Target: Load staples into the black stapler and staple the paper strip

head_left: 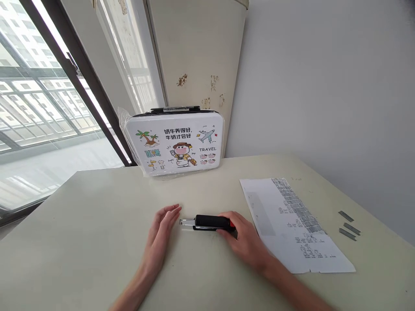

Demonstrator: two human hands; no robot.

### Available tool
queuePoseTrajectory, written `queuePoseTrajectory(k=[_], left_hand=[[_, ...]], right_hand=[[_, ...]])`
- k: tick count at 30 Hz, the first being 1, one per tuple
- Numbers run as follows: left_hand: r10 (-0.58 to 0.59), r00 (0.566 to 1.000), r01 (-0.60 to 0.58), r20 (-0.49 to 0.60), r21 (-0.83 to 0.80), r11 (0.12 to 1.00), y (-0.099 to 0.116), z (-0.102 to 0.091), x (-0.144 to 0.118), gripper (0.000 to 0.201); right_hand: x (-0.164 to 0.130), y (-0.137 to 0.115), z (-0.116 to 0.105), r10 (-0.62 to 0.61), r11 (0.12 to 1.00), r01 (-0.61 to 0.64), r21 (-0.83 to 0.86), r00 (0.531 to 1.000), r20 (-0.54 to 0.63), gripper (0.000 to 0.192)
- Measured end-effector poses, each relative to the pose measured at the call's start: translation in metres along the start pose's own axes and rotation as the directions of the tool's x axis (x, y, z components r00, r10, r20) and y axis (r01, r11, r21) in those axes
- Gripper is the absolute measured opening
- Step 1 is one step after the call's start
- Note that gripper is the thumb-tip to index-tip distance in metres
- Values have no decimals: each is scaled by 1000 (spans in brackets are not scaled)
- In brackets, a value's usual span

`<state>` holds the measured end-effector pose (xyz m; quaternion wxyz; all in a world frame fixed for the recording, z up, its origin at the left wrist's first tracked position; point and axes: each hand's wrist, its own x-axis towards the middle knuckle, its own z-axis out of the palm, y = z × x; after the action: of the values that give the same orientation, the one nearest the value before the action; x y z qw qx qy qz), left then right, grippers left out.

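A black stapler [210, 221] lies on the table in front of me, its silver metal rail sticking out to the left. My right hand [244, 237] is closed around the stapler's right end, thumb on the near side and fingers on the far side. A bit of red shows beside the fingers there. Just left of the metal rail, my left hand [161, 231] rests on its edge with the fingers stretched out, holding nothing. Whether its fingertips touch the rail, I cannot tell.
A printed paper sheet [275, 246] lies right of the stapler, with several grey strips along one edge. Three loose staple strips [347, 234] lie farther right. A white cartoon-print case [175, 147] in plastic wrap stands at the table's back, near the window [39, 86].
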<state>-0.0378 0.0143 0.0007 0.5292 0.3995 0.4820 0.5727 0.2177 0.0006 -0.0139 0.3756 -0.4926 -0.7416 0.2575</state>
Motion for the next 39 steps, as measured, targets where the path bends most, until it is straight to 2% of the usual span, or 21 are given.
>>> queuePoseTrajectory(k=[3,5,7,11,18,21,24,28,32,34,36,39], left_hand=[[-130,989,145,69,-303,942,0,4,1,39],[-250,960,281,128,-442,852,0,7,1,39],[-343,920,391,191,-525,756,1,8,0,38],[-409,870,488,275,-593,640,-1,9,-1,34],[-411,850,524,329,-607,598,-2,9,-1,35],[-425,846,529,321,-597,603,1,11,-2,35],[-462,847,523,265,-575,629,2,11,-1,33],[-433,886,446,168,-564,695,0,9,2,26],[-351,933,337,73,-512,790,-1,8,2,15],[-253,965,257,63,-400,880,0,9,-2,26],[-153,986,165,73,-201,966,1,10,-8,42],[-51,992,32,119,155,987,0,11,-17,55]], right_hand=[[-2,-4,1,-214,977,212,-35,972,-92,29],[-3,-8,0,-379,925,369,-88,916,-134,41],[-4,-13,-2,-499,863,477,-166,855,-141,51],[-8,-22,-5,-599,779,556,-289,796,-83,53],[-10,-29,-4,-670,689,604,-399,741,-36,39],[-11,-28,-5,-663,697,591,-407,747,-50,40],[-11,-27,-7,-617,756,549,-355,780,-107,46],[-10,-22,-8,-531,838,475,-268,824,-199,59],[-8,-15,-5,-415,910,394,-131,865,-281,54],[-7,-13,-4,-359,932,358,-60,879,-314,51],[-6,-11,-3,-309,945,326,-9,889,-337,49],[-6,-11,-1,-247,960,277,40,906,-343,47]])
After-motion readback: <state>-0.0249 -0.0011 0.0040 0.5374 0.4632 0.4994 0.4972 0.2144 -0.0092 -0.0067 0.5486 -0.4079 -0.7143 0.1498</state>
